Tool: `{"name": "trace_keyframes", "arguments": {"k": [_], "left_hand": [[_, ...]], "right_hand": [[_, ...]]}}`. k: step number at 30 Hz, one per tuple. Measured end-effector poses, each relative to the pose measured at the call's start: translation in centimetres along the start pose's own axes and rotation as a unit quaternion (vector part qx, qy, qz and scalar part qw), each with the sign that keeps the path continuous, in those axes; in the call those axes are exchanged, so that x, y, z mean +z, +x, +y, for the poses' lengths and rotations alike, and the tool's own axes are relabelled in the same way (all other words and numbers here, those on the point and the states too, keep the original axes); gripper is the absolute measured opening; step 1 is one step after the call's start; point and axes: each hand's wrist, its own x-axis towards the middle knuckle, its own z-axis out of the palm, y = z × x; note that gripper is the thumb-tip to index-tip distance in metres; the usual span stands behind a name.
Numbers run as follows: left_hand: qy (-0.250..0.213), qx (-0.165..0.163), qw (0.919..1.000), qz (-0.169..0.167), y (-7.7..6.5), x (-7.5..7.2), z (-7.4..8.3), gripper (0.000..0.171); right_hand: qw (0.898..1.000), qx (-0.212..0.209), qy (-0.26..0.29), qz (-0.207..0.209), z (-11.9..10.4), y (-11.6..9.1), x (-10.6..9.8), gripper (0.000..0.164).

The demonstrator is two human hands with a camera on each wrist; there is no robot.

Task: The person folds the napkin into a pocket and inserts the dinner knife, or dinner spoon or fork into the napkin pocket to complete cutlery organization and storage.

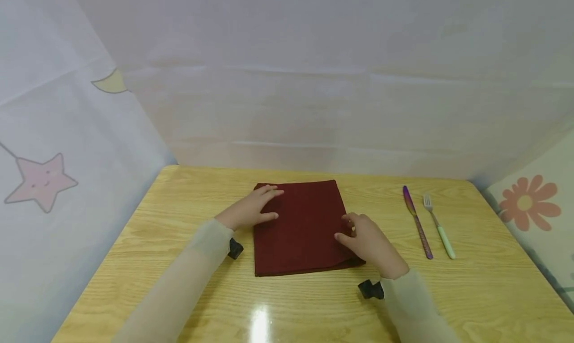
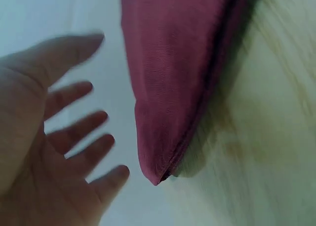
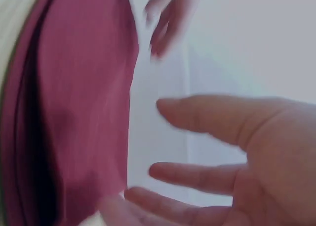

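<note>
A dark red folded cloth (image 1: 302, 223) lies flat as a near square on the wooden table, its layers parted slightly at the near right corner. Over its left edge is my left hand (image 1: 251, 207), fingers spread and holding nothing. The left wrist view shows that hand beside the stacked edges of the cloth (image 2: 168, 77). My right hand (image 1: 367, 239) is at the right edge, thumb and fingers apart and slightly bent. In the right wrist view nothing sits between thumb and fingers, and the lower fingertips come right at the edge of the cloth (image 3: 89, 97).
To the right lie a purple knife (image 1: 418, 223) and a fork (image 1: 441, 233) with a pale green handle, side by side. The wooden table (image 1: 314, 308) ends at a pale fabric backdrop (image 1: 287, 108), which also hangs along both sides.
</note>
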Motion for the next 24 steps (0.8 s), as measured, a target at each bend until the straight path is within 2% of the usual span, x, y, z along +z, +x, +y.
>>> {"name": "trace_keyframes", "arguments": {"k": [3,7,13,18,21,24], "left_hand": [[0.019,0.013,0.9993,-0.03,0.5,0.1,0.4,0.081],[0.048,0.017,0.9961,-0.072,1.0,0.3,0.8,0.096],[0.117,0.028,0.9858,-0.117,1.6,0.9,1.0,0.106],[0.147,0.011,0.9747,-0.168,1.6,1.5,1.0,0.108],[0.157,0.006,0.9714,-0.178,1.7,1.8,0.8,0.109],[0.155,0.007,0.9721,-0.176,1.9,1.7,0.7,0.109]], "right_hand": [[0.999,-0.027,0.0,-0.019,-1.2,-0.2,1.4,0.067],[0.999,-0.028,-0.028,-0.027,-2.2,0.0,3.6,0.076],[0.995,-0.011,-0.093,-0.028,-3.2,1.0,6.1,0.088],[0.991,0.023,-0.125,-0.041,-4.0,2.0,7.6,0.091],[0.988,0.037,-0.143,-0.048,-4.4,2.4,7.8,0.09],[0.986,0.042,-0.151,-0.059,-4.7,2.7,7.4,0.089]]}}
